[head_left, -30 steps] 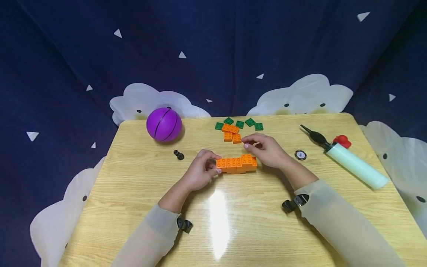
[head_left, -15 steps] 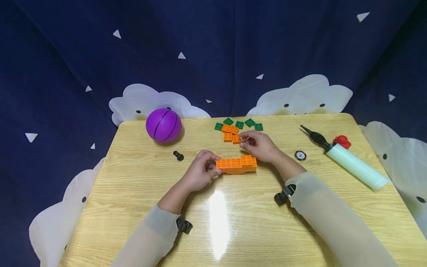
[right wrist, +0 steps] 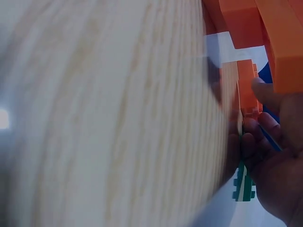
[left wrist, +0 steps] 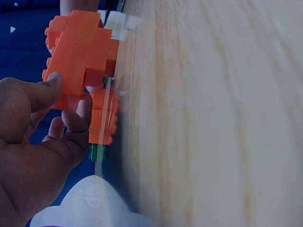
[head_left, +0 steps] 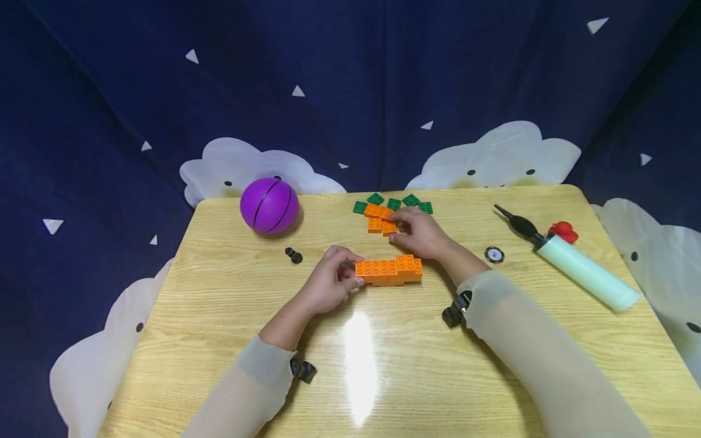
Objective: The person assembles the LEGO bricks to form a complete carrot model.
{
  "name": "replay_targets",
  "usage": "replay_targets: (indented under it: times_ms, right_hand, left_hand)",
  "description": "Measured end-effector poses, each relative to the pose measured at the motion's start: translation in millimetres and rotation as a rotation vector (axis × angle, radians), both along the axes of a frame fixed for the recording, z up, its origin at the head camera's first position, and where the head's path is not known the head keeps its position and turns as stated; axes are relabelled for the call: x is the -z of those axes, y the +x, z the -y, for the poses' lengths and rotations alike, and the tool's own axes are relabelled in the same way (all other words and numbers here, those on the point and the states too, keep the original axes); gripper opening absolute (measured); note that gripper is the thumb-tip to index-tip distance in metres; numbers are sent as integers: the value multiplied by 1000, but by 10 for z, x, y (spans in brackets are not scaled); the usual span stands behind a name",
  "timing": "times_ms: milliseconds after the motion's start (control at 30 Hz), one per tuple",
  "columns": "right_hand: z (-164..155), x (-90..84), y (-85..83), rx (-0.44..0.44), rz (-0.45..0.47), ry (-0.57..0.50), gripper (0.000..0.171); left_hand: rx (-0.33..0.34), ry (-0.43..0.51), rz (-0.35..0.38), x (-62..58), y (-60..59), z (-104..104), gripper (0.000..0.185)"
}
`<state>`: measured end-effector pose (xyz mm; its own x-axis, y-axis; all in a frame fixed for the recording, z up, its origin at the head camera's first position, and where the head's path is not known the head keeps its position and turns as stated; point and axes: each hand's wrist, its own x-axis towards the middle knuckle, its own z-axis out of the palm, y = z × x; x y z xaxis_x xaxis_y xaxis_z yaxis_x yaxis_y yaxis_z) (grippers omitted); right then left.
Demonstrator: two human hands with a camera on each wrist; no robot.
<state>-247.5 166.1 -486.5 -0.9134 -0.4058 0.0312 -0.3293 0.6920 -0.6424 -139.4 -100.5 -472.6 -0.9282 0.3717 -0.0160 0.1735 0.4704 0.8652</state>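
Observation:
A long orange brick assembly point(head_left: 389, 269) lies on the wooden table point(head_left: 383, 371). My left hand point(head_left: 353, 272) grips its left end, thumb on top; in the left wrist view the thumb presses the orange assembly point(left wrist: 78, 52). Behind it sits a small pile of loose orange bricks point(head_left: 378, 217). My right hand point(head_left: 395, 230) pinches the nearest small orange brick point(head_left: 387, 229) of that pile. The right wrist view shows that small brick point(right wrist: 246, 90) between thumb and fingers point(right wrist: 265, 127). Several green plates point(head_left: 392, 202) lie just beyond the pile.
A purple ball point(head_left: 269, 205) rests at the back left, with a small black piece point(head_left: 293, 254) in front of it. On the right lie a round black-and-white disc point(head_left: 493, 254), a pale green pump point(head_left: 583, 272) and a red object point(head_left: 562, 231).
My right hand has moved from beside the assembly back and left to the loose orange bricks and closed on one. The left hand and the assembly have stayed put.

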Motion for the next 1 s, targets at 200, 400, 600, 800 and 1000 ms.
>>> replay_targets:
  times_ms: [200, 400, 600, 800, 1000]
  right_hand:
    - [27, -11, -18, 12, 16, 36, 36]
    - [3, -20, -11, 1, 6, 24, 33]
    - [-60, -75, 58, 9, 3, -6, 30]
    - [-121, -175, 142, 25, 4, -4, 29]
    - [-171, -290, 220, -3, -10, -47, 31]
  left_hand:
    - [0, 13, 2, -1, 6, -1, 31]
    - [-8, 11, 7, -4, 2, -5, 32]
    - [-7, 18, 15, -6, 5, -9, 32]
    - [-2, 19, 15, -2, 8, -7, 32]
    - [-2, 22, 12, 0, 13, -3, 31]
